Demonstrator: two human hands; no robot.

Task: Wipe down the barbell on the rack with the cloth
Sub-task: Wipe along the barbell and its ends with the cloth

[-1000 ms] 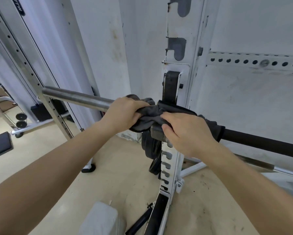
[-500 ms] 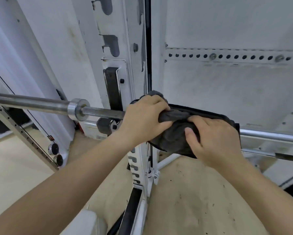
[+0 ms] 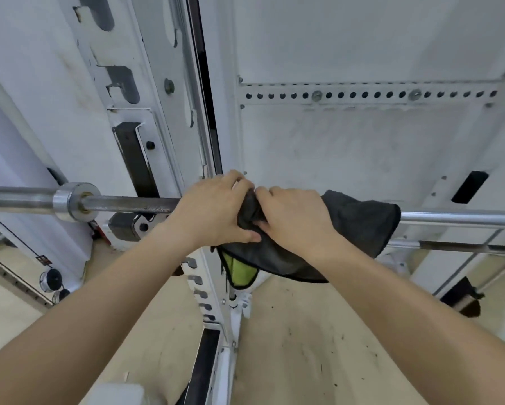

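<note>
Cloth (image 3: 359, 226) has slid past the rack post (image 3: 157, 112) onto the barbell (image 3: 128, 203) shaft. Left hand (image 3: 213, 211) and right hand (image 3: 295, 220), now bunched together, grip it. The collar end looks wiped; the long right stretch remains.

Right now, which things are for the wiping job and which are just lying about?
For the job: barbell; cloth draped over it; left hand and right hand, both gripping the cloth; rack holding the barbell.
Just lying about: lower bar past the cloth; holed strip on the wall; round discs at lower left.
</note>
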